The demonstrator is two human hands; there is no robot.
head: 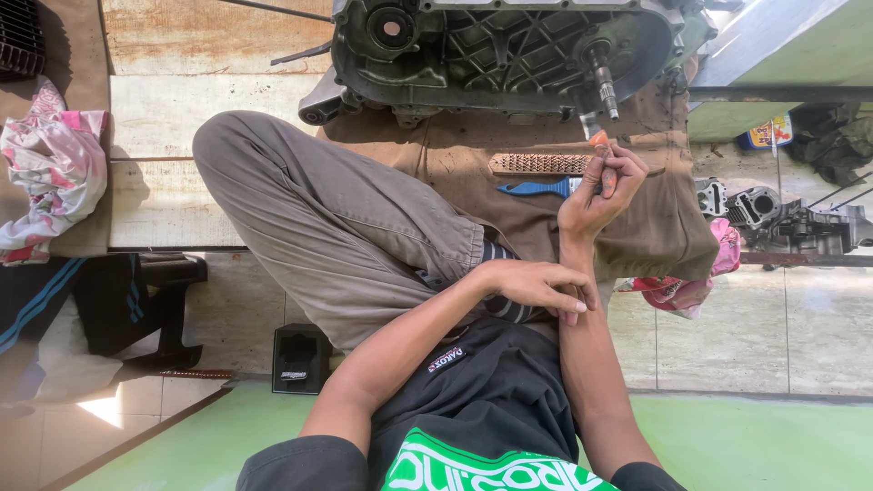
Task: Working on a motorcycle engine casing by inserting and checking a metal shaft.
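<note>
My right hand [602,186] is raised with its fingers closed around a small orange object [597,139], just below a metal shaft [604,82] that sticks out of a dark engine casing [491,50]. My left hand [536,286] rests with loose fingers on my right forearm and holds nothing. My bent knee in khaki trousers [318,218] lies between the arms and the casing. A wire brush [538,164] and a blue-handled tool [535,188] lie on a brown cloth [659,223], just left of my right hand.
A pink patterned cloth [50,164] lies at the far left. A small black box [300,357] stands on the tiles by my leg. Metal engine parts [773,211] and a pink rag [693,284] sit at the right. A low wooden platform [173,118] carries the casing.
</note>
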